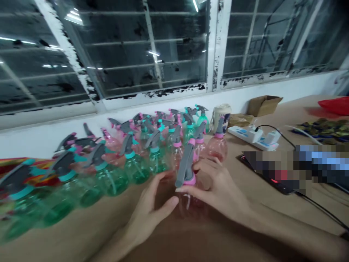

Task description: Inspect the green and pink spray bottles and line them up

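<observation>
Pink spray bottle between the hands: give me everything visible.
The spray bottle looks like clear pink plastic, with a pink collar, grey trigger head and pink nozzle pointing away from the wearer. It appears roughly upright, similar bottles beyond it. The right hand holds it around the collar; the left hand is open beside it, contact unclear.
</observation>
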`<state>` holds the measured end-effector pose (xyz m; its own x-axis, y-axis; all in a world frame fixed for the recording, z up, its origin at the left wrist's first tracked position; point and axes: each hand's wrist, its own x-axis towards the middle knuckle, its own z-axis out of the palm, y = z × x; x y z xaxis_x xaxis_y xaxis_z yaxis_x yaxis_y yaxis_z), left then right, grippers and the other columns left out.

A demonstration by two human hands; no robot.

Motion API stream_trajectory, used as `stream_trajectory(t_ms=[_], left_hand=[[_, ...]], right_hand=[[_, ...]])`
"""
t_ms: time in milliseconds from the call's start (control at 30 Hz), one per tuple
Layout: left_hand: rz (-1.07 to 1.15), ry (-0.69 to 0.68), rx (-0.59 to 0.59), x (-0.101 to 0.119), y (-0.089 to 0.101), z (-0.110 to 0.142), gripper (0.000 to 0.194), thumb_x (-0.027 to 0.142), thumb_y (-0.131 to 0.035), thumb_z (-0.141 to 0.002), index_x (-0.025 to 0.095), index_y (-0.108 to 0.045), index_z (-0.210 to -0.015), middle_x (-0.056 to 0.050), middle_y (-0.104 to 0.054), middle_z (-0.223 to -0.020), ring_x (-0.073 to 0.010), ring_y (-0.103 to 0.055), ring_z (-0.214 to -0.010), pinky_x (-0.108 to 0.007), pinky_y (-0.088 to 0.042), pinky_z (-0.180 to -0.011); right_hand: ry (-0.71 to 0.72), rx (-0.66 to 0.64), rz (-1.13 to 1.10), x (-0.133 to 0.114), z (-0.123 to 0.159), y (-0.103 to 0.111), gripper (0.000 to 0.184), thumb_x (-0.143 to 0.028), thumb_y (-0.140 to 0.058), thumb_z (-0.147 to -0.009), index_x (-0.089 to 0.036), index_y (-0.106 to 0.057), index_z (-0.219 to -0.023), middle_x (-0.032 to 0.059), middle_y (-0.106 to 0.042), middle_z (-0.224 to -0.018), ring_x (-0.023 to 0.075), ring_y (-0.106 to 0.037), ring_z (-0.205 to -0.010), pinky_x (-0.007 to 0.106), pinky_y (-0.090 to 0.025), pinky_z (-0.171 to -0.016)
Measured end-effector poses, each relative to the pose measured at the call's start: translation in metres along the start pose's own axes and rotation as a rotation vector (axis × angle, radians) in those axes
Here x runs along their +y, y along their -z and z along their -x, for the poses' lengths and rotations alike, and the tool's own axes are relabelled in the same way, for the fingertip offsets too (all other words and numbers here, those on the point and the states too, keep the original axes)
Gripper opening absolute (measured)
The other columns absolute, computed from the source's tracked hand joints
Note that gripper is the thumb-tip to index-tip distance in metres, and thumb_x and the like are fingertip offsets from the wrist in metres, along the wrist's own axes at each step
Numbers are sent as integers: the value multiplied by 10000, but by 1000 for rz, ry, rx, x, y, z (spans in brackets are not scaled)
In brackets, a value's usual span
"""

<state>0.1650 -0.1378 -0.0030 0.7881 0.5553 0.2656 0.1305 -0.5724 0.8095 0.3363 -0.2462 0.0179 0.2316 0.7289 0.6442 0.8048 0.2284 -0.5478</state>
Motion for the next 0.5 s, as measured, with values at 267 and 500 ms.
stream_trajectory(t_ms=[267,500], left_hand=[[53,30,126,18,45,47,585,296,-641,-776,276,-369,-1294,-31,-541,-1223,-236,-526,-1108,-378,-429,-965],[-16,1,266,8,67,60,491,293,-627,-786,249,-405,-1221,-30,-570,-1112,-221,-563,-1015,-372,-455,-910]], right_hand=[[267,-82,-166,-43,-4,-89,113,-217,-602,-663,-224,-503,-717,-9,-628,-722,183,-582,-721,387,-379,-814],[304,-122,-167,-63,-7,-128,100,-231,-582,-683,-218,-490,-720,-4,-591,-695,179,-558,-702,364,-391,-768]])
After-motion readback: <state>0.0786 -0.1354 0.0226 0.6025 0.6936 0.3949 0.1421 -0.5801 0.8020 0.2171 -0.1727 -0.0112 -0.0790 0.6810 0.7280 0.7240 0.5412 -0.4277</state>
